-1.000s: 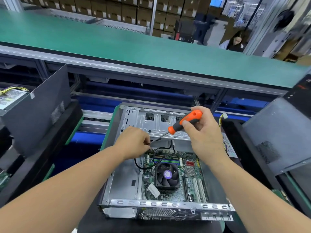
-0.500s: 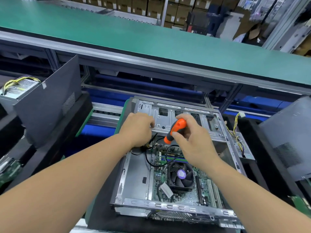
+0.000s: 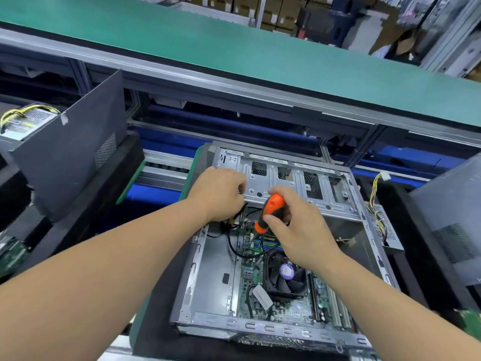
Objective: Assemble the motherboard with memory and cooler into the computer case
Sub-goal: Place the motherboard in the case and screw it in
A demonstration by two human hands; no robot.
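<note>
An open grey computer case (image 3: pixel 216 272) lies flat in front of me. Inside it sits the green motherboard (image 3: pixel 251 277) with a black cooler fan (image 3: pixel 285 276) and memory sticks (image 3: pixel 268 247). My right hand (image 3: pixel 299 230) grips an orange-and-black screwdriver (image 3: pixel 269 212), which points down at the board's far left corner. My left hand (image 3: pixel 221 194) has curled fingers at the edge of the drive cage (image 3: pixel 286 183), above black cables (image 3: pixel 234 246); what it holds is hidden.
A dark side panel (image 3: pixel 70 149) leans at the left beside a power supply (image 3: pixel 26 121). Another power supply with yellow wires (image 3: pixel 380 220) and a grey case (image 3: pixel 453 217) stand at the right. A green conveyor (image 3: pixel 234 48) runs across the back.
My right hand brought the screwdriver down from a raised slant to nearly upright over the board's far corner. My left hand shifted up to the drive cage edge. The camera moved closer.
</note>
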